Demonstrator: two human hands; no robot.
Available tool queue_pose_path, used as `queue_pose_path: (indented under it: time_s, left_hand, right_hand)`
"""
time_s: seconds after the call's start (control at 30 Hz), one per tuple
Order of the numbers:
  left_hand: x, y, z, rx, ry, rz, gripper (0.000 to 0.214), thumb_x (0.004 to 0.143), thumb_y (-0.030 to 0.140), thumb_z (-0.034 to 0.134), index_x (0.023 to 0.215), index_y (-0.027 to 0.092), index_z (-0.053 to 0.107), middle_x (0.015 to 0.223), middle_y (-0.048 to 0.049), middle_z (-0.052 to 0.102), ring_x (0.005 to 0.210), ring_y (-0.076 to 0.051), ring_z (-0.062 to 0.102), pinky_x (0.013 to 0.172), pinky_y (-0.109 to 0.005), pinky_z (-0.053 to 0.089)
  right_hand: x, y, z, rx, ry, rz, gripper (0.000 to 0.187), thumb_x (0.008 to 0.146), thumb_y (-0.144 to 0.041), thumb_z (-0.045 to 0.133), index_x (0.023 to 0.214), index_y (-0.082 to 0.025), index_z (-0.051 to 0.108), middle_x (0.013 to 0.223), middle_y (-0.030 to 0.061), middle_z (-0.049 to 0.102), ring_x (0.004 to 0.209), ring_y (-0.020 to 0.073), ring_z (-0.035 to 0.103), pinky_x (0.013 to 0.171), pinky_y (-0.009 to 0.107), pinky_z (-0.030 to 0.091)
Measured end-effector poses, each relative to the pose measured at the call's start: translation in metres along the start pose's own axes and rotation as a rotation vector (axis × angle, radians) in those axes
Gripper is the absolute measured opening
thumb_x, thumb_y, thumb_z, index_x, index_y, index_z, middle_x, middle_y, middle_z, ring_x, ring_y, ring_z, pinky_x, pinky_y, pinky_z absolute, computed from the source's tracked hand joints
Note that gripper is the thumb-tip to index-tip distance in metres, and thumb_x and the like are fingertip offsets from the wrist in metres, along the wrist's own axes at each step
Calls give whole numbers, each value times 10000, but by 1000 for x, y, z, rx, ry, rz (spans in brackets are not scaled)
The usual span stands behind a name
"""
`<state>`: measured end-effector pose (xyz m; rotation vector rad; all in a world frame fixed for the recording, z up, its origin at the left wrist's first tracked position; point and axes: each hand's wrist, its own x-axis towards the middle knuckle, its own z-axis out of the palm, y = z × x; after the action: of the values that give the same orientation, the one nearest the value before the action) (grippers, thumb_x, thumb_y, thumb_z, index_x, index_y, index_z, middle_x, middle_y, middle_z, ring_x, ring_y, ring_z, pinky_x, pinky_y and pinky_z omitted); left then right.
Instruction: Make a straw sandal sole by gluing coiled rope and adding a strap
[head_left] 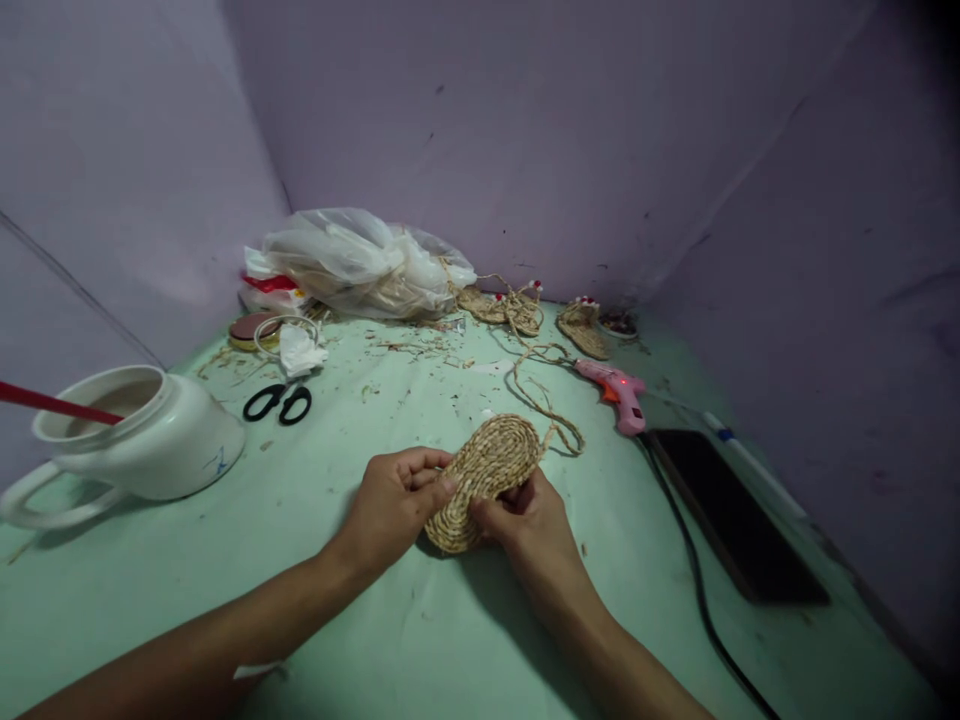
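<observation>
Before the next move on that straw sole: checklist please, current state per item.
1. Grip: woven straw sole is held by both hands, left hand on its near-left edge, right hand on its near-right edge. Ok.
2. Loose braid off the sole's far end lies slack on the table. Ok. Where it ends: cannot tell.
3. Glue gun lies right of the sole, apart from both hands. Ok. Hot or not: cannot tell.
4. Black cord runs right of the right forearm, not touching it. Ok.
5. Scissors lie to the left, apart from the hands. Ok.
</observation>
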<state>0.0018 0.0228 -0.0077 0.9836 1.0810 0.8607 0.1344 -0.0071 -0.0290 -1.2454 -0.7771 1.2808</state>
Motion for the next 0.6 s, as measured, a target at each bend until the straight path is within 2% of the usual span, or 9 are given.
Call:
queue_pose_path:
  time_s: [0.27,0.6]
  left_hand:
    - [0,1,1,11,6,9,243,576,259,720,774,132,658,607,-23,695,561,-137,614,578,-255,485]
    - [0,-1,0,44,-15,34,278,579,287,726,803,131,676,620,-32,693,591,-156,628,594,-273,499]
  right_hand:
    - [0,-1,0,8,-4,-29,419,565,-153,711,951,-182,550,846,28,685,736,183,632,662,305,504]
    - [0,-3,1,5,-17,-23,411,573,-128,683,959,-177,548,858,43,688,751,190,635,677,310,496]
